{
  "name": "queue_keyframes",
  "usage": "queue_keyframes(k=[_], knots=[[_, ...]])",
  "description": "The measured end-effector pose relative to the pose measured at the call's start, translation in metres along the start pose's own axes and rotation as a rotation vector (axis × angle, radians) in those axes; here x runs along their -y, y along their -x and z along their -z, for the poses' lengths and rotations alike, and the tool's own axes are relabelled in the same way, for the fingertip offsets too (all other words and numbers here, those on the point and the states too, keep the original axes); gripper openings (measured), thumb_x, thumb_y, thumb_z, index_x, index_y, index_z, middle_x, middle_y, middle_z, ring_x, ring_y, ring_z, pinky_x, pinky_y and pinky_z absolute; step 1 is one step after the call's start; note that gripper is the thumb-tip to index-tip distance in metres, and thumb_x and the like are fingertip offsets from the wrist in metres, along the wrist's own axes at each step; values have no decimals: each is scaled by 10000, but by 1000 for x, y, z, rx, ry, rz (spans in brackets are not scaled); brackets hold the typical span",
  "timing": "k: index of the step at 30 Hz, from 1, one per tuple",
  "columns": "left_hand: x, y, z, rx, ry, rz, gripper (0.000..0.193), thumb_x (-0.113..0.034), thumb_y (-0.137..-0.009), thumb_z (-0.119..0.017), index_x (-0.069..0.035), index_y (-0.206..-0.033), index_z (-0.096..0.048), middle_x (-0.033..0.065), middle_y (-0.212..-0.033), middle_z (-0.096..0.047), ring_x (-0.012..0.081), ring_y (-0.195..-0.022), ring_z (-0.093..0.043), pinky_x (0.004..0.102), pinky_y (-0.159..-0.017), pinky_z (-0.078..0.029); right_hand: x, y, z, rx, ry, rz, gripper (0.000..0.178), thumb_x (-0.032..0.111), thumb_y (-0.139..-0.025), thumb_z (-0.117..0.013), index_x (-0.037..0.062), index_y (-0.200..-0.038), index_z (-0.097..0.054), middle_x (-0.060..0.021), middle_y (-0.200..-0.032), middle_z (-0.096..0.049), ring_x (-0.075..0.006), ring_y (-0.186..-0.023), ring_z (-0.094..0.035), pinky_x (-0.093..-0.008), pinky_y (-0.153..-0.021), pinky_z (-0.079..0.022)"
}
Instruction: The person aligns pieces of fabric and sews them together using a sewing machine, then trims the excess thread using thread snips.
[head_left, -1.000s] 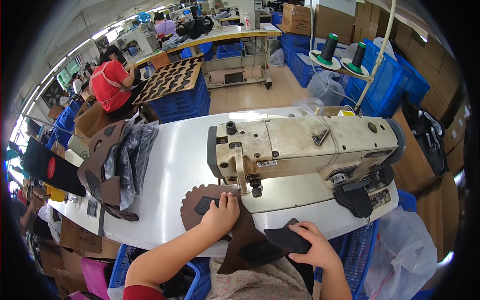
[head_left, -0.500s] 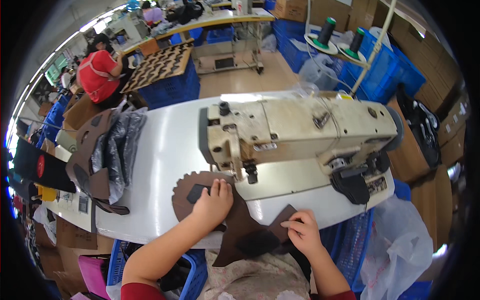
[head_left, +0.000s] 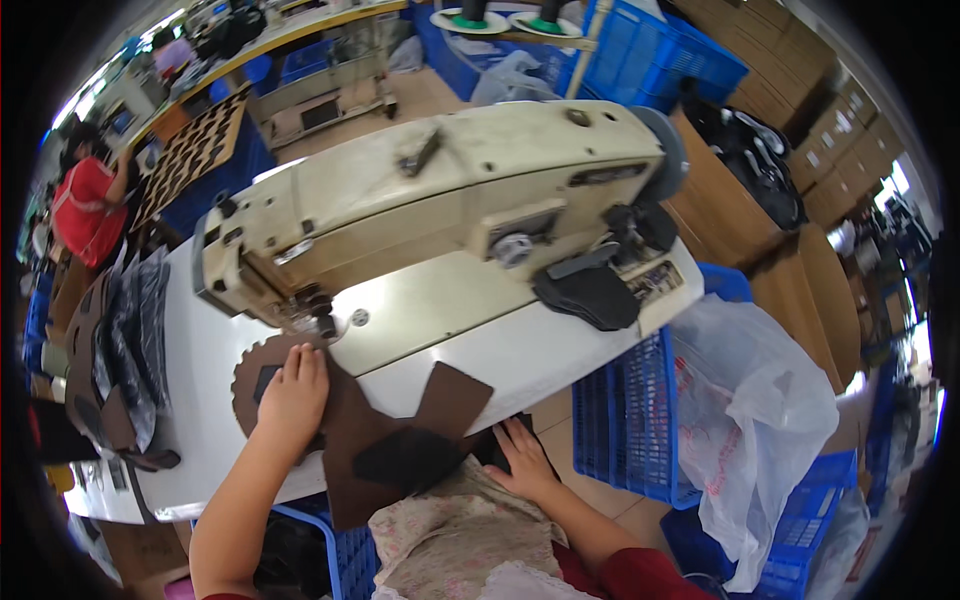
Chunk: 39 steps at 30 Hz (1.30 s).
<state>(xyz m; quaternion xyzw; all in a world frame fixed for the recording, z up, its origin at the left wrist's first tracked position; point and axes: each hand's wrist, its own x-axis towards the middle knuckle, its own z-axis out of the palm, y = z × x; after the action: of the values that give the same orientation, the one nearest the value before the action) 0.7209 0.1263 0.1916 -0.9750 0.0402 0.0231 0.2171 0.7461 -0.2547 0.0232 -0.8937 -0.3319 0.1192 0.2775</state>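
A brown cut piece of sheet material [head_left: 350, 420] with a scalloped round end lies on the white machine table and hangs over its front edge toward my lap. Black patches, one of them a large patch [head_left: 408, 458], sit on it. My left hand [head_left: 296, 390] rests flat on the round end, fingers stretched, close to the needle area of the cream sewing machine [head_left: 440, 180]. Lower right, my right hand [head_left: 522, 462] lies with fingers spread on dark material at my lap, beside the floral apron [head_left: 450, 525]. What that dark material is, I cannot tell.
More brown pieces [head_left: 90, 340] and dark plastic-wrapped stuff [head_left: 138, 330] lie at the table's left. A blue crate [head_left: 625, 420] and a clear plastic bag [head_left: 750, 410] stand right of the table. Cardboard boxes [head_left: 800, 290] are beyond. A person in red [head_left: 85, 210] sits far left.
My right hand has left the brown piece's right flap and moved down to the lap, fingers now spread. My left hand stays on the round end. The view has swung right.
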Motion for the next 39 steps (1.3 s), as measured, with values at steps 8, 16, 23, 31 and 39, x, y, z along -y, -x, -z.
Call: queue_keyframes(k=[8, 16, 23, 31, 39], knots=[[3, 2, 9, 32, -59, -52, 467, -136, -861, -496, 66, -1282, -473, 227, -1328, -497, 330, -1247, -495, 354, -890, -524, 20, 22, 58, -389, -398, -192, 350, 47, -744, -614, 51, -1091, -662, -167, -1071, -647, -301, -982, -634, -350, -836, -504], [1, 5, 19, -66, 0, -53, 461, -136, -843, -502, 75, -1253, -482, 240, -1299, -518, 341, -1215, -521, 367, -874, -527, 92, -39, 168, -10, -842, -233, 257, 35, -708, -657, -1, -959, -701, -85, -906, -685, -191, -845, -635, -284, -806, -483], [3, 5, 10, -185, 43, -44, 419, -173, -849, -513, 60, -1194, -547, 242, -1248, -553, 352, -1170, -557, 434, -786, -559, 81, -42, 78, 341, -663, -68, 323, 222, -786, -725, 36, -1048, -699, -136, -1220, -565, -257, -1112, -556, -330, -964, -426], [1, 6, 9, -257, 3, -26, 409, -185, -830, -529, 55, -1158, -575, 238, -1209, -582, 344, -1125, -590, 429, -741, -570, 74, -36, 71, -152, -331, 92, 252, 179, -651, -727, 139, -898, -761, -159, -1213, -549, -327, -1120, -499, -429, -972, -384], [2, 6, 14, -174, 20, 0, 420, -165, -837, -519, 58, -1193, -540, 218, -1252, -555, 311, -1168, -560, 395, -803, -558, 80, -53, 77, 158, -173, 430, 214, 270, -631, -688, 113, -770, -732, -78, -908, -644, -312, -898, -586, -431, -801, -455]])
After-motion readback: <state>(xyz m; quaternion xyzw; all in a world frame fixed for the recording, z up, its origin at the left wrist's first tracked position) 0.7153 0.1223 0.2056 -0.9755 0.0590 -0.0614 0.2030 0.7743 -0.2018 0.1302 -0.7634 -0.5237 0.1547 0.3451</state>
